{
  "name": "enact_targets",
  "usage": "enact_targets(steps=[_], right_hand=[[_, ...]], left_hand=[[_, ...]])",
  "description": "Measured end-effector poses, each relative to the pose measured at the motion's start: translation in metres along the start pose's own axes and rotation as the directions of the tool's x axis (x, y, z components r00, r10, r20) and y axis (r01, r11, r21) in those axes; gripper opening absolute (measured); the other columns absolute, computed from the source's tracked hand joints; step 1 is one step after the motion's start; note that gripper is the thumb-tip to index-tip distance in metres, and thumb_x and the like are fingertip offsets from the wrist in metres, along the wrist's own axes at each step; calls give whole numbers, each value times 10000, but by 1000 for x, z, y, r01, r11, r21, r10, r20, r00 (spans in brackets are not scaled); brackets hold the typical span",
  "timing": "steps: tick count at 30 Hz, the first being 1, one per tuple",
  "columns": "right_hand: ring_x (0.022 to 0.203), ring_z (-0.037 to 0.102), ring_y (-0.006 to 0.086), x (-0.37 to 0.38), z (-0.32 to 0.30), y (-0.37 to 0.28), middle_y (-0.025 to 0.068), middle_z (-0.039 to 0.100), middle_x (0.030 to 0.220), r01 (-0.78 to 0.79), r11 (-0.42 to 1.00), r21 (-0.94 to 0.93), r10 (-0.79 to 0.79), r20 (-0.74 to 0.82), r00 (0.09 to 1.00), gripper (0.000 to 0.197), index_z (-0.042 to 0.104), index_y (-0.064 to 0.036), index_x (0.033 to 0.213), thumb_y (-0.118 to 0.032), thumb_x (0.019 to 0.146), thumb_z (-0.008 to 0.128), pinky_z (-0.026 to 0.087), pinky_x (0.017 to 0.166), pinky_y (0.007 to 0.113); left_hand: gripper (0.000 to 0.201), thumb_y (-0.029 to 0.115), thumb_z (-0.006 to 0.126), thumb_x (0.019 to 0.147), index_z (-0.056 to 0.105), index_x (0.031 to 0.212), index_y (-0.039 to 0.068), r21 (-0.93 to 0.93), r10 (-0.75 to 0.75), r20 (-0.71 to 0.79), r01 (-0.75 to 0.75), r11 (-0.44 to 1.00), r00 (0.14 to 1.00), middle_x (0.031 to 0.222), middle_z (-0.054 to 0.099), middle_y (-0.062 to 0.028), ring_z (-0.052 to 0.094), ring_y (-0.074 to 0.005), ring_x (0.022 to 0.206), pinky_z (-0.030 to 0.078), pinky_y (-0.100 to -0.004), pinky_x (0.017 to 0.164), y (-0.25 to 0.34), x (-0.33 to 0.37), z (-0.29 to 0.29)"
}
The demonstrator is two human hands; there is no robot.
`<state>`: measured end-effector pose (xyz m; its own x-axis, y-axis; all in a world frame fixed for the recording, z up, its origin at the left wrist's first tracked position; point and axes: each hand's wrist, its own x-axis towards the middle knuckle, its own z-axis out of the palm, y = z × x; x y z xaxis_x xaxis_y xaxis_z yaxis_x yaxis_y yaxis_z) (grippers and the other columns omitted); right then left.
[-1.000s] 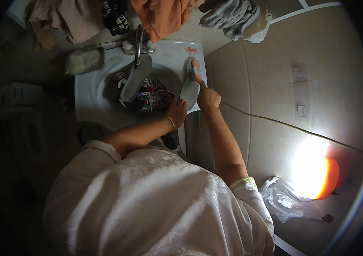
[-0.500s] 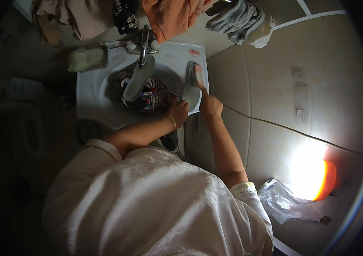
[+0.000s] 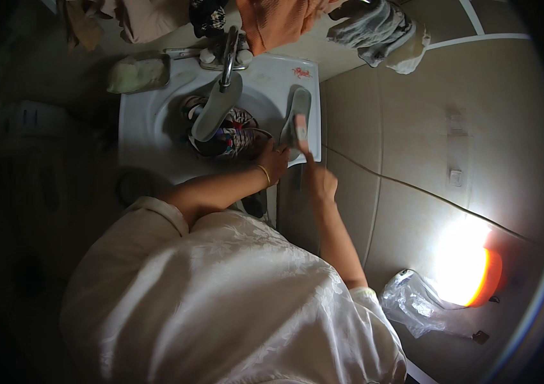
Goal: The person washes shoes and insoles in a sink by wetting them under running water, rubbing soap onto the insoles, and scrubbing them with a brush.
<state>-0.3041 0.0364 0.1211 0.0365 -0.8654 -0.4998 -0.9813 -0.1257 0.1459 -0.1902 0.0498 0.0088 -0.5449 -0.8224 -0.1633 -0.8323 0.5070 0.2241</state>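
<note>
A grey insole [image 3: 298, 104] lies along the right rim of the white washbasin [image 3: 134, 137]. My left hand [image 3: 276, 162] holds it down by its near end, fingers closed at its edge. My right hand [image 3: 321, 182] is wrapped round the handle of a scrubbing brush [image 3: 301, 127] with a pinkish head. The brush rests on the near half of that insole. In the bowl, patterned shoes [image 3: 240, 142] lie together, and a second grey insole [image 3: 219, 110] leans over them, under the tap. My left hand partly hides the insole's near end.
The metal tap [image 3: 229, 56] rises at the basin's back. A pale green bundle [image 3: 137, 74] sits at its left corner. Clothes [image 3: 285, 22] hang above. A cable [image 3: 406, 182] crosses the right wall, near a glowing lamp [image 3: 467, 269] and a clear plastic bag [image 3: 409, 304].
The brush and my right hand have moved toward me along the insole, from its far part to its near half. My left hand stays at the near end. The view has shifted slightly.
</note>
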Motion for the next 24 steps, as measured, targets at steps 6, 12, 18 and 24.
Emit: enact_targets(steps=[6, 12, 18, 24], right_hand=[[784, 637, 300, 32, -16, -9, 153, 642, 838, -74, 997, -15, 73, -61, 995, 434, 371, -232, 1265, -125, 852, 449, 502, 629, 417], [787, 629, 320, 21, -1, 6, 161, 638, 861, -13, 999, -44, 13, 3, 1000, 419, 347, -271, 1295, -170, 888, 371, 494, 633, 431], [702, 648, 281, 9, -9, -4, 139, 645, 748, 15, 997, -75, -16, -11, 1000, 544, 298, -203, 1337, -100, 824, 451, 499, 561, 394], [702, 628, 322, 18, 1, 6, 145, 635, 756, 15, 999, -39, -17, -57, 998, 454, 289, -284, 1313, -175, 881, 369, 492, 587, 434]], left_hand=[[565, 323, 643, 684, 526, 1158, 37, 63, 19, 17, -20, 998, 1000, 1294, 384, -103, 299, -245, 1234, 219, -521, 996, 4, 12, 8], [664, 389, 701, 624, 521, 1170, 56, 47, 52, 23, -54, 997, 998, 1301, 379, -111, 299, -236, 1240, 234, -516, 988, -5, 5, -3], [726, 405, 699, 629, 467, 1220, 52, 66, -17, 93, 11, 998, 996, 1281, 408, -97, 312, -224, 1245, 231, -500, 991, 2, 4, -13], [753, 447, 686, 645, 443, 1237, 51, 100, 41, 161, -58, 993, 986, 1298, 383, -88, 289, -209, 1254, 252, -477, 970, -2, 6, -14]])
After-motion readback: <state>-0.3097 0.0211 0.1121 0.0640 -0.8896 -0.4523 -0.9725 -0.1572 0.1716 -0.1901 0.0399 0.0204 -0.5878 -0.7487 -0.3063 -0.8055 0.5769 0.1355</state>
